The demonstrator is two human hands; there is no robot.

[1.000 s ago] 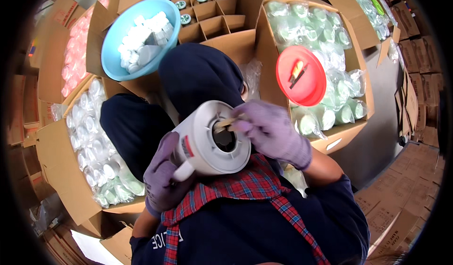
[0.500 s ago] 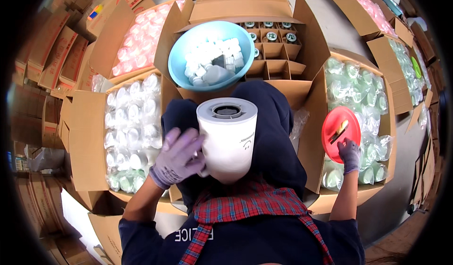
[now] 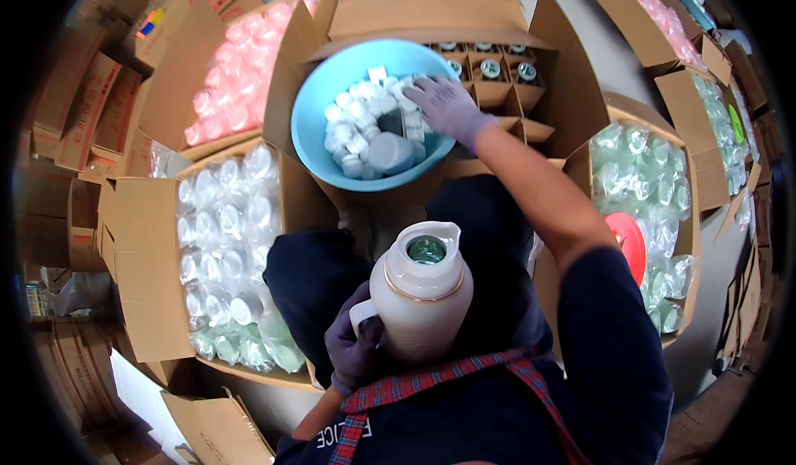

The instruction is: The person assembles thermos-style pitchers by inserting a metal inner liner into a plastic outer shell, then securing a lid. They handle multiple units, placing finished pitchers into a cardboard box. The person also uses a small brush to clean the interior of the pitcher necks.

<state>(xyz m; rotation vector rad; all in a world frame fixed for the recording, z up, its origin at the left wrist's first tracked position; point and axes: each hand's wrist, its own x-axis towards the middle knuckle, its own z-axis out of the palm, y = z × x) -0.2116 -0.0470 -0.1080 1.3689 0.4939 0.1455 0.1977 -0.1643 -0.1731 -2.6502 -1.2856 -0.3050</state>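
A white vacuum jug (image 3: 424, 307) stands mouth up in my lap, a green glassy liner showing inside its open neck. My left hand (image 3: 355, 345) is closed around the handle at its left side. Ahead of my knees is a light blue basin (image 3: 308, 104) full of small white stoppers (image 3: 352, 129), with a larger grey-white rounded piece (image 3: 388, 153) and a dark block (image 3: 390, 122) among them. Over the basin's right side, my right hand (image 3: 448, 108) reaches with fingers extended onto the stoppers; its fingertips are partly hidden.
Behind the basin, a divided carton (image 3: 568, 75) holds bottle-like items with green-and-white tops. Bagged white cups (image 3: 228, 225) fill a box at left, pink ones (image 3: 240, 67) beyond. Bagged pale green pieces (image 3: 643, 167) lie at right, under a red dish (image 3: 628, 245).
The jug has turned from base up to mouth up, and my left hand now grips its handle. My right hand has moved from the red dish to the blue basin.
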